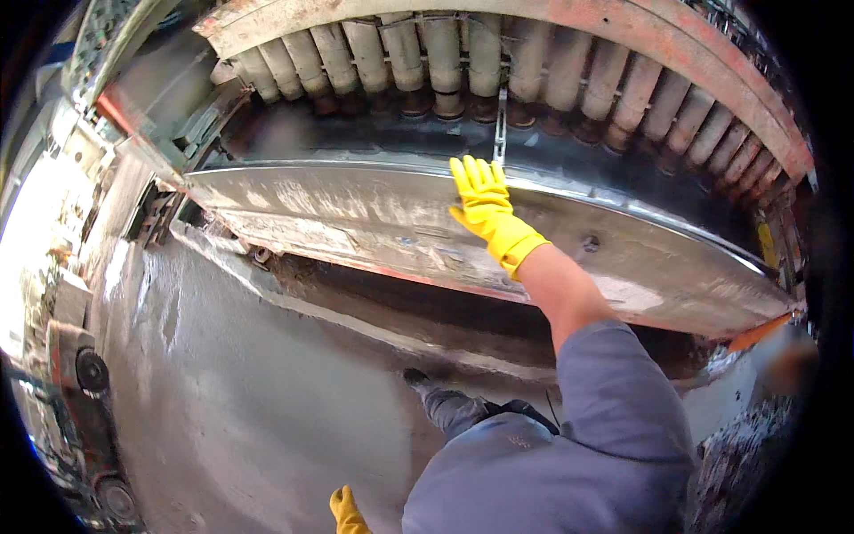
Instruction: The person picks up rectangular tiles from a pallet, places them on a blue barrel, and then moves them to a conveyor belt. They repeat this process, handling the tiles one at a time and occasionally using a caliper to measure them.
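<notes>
My right hand (pixel 487 209), in a yellow rubber glove, is stretched out and lies flat against the upper edge of a long curved grey metal panel (pixel 356 222). Its fingers are extended and reach the rim, just left of a thin upright metal bar (pixel 501 125). Nothing is held in it. Behind the panel runs a row of dusty cylindrical rollers (pixel 445 58) under a rust-red curved beam (pixel 640 27). My left hand (pixel 347 512), also in a yellow glove, shows only partly at the lower edge, hanging beside my grey jacket; its fingers are not clear.
A wet grey concrete floor (pixel 249 392) spreads below the machine, with my dark shoe (pixel 416 378) on it. A wheeled cart or vehicle (pixel 89 374) stands at the far left. An orange piece (pixel 756 334) sticks out at the panel's right end.
</notes>
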`<action>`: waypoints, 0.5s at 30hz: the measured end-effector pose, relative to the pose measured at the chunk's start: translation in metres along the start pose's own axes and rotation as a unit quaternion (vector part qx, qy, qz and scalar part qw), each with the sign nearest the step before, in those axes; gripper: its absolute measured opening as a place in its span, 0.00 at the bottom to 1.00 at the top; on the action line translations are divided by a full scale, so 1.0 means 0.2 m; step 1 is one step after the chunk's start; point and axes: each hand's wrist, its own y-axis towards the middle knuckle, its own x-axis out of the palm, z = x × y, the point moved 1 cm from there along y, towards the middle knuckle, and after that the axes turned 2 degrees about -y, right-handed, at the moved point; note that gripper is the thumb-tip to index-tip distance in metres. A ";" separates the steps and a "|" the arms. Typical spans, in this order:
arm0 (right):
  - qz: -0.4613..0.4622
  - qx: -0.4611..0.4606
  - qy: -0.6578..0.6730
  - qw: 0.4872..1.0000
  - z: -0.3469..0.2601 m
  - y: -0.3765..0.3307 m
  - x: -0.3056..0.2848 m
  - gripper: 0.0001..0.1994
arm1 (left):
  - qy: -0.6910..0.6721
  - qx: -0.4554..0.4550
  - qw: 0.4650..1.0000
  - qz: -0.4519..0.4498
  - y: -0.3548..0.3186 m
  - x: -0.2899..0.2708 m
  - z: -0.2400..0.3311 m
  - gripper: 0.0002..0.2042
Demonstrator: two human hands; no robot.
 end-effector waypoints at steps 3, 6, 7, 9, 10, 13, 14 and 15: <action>0.010 0.004 0.012 1.000 -0.31 0.20 0.29 0.51 | -0.078 0.029 0.996 -0.036 0.16 0.27 0.32 0.12; -0.032 0.013 0.061 0.998 -0.81 0.64 0.52 0.48 | 0.157 0.041 0.971 -0.173 0.39 0.10 0.41 0.25; -0.038 0.008 0.077 0.996 -1.03 0.78 0.57 0.48 | 0.167 0.107 0.971 -0.130 0.53 0.02 0.26 0.25; -0.053 0.004 0.064 0.997 -1.18 0.90 0.74 0.48 | 0.187 0.005 0.969 -0.164 0.57 0.02 0.37 0.25; -0.053 -0.004 0.062 0.997 -1.27 0.96 0.81 0.47 | 0.189 -0.026 0.967 -0.167 0.61 0.00 0.40 0.25; -0.022 -0.008 0.055 0.998 -1.56 1.21 1.01 0.47 | 0.190 -0.075 0.965 -0.167 0.82 -0.09 0.58 0.25; -0.016 -0.001 0.058 0.998 -1.66 1.28 1.06 0.47 | 0.186 -0.081 0.966 -0.163 0.92 -0.13 0.63 0.25; -0.010 0.007 0.059 0.998 -1.74 1.35 1.10 0.47 | 0.181 -0.085 0.967 -0.161 1.03 -0.16 0.68 0.25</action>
